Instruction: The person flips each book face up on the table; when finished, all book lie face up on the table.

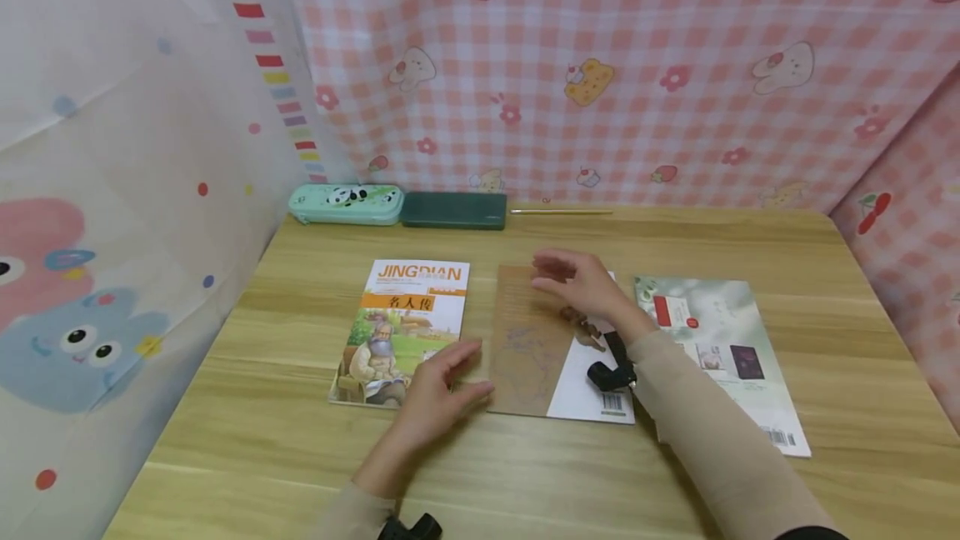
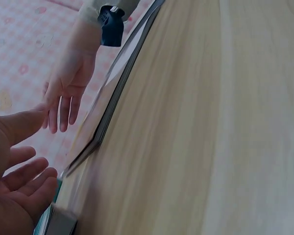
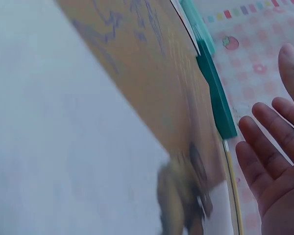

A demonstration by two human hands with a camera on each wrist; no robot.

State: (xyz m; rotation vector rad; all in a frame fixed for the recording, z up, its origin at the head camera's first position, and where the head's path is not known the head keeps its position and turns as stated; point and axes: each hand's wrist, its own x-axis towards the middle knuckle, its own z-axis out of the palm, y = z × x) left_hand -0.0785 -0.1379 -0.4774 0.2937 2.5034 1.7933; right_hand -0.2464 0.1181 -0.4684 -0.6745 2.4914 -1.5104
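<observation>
Three books lie side by side on the table. Over the lower right corner of the left one, the JINGDIAN book [image 1: 416, 327], hovers my left hand [image 1: 435, 398], its fingers loosely bent and nothing between them. The middle book [image 1: 525, 373] has a brown and white cover with blue line drawings and a small brown figure. Above its upper part is my right hand [image 1: 588, 283], also holding nothing, fingers relaxed; in the right wrist view the hand [image 3: 279, 166] appears apart from the cover. A pale green book [image 1: 720, 315] lies to the right, partly behind the right sleeve.
Along the table's back edge stand a mint panda pencil case [image 1: 348, 203], a dark green box [image 1: 454, 212] and a thin brush-like stick [image 1: 562, 212]. A pink checked cloth [image 1: 525, 48] hangs behind, with a white patterned cloth [image 1: 150, 157] at the left.
</observation>
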